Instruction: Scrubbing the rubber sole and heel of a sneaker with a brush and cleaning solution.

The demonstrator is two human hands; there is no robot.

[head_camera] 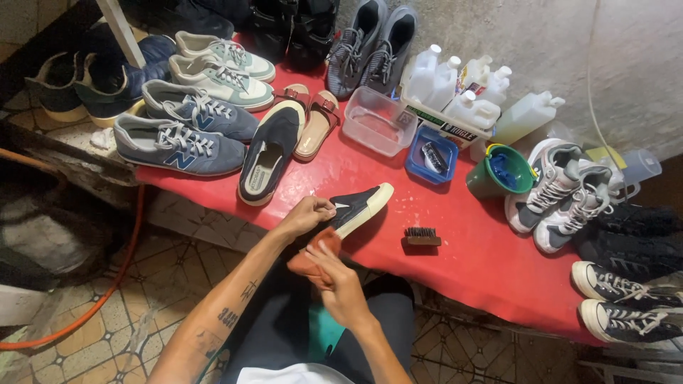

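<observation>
- Our bench (455, 263) is a long surface under a red cover, crowded with footwear along its far edge and right end; we keep to the bare stretch at the near edge, where there is room to turn a shoe.
- The dark slip-on shoe (359, 205) with the pale sole lies at the near edge, toe pointing towards the far right, heel hanging over towards us. Its twin (268, 153) rests just to the left, further in.
- Our left hand (307, 213) is closed on the heel end of the shoe, fingers curled over the collar. A firm hold here looks wise, so the shoe does not slide on the slick cover while we rub.
- Our right hand (340, 279) is wrapped around an orange-brown cloth (311, 254), pressing it to the heel side of the shoe. We judge short strokes along the sole edge best, with the cloth bunched so no loose corner drags.
- A small dark brush (422, 236) sits just right of the shoe, apart from it and within reach.
- Further back stand a clear plastic tub (379, 121), a blue tray (432, 156) and a green cup (500, 173); we should keep our elbows low so none is knocked.
</observation>
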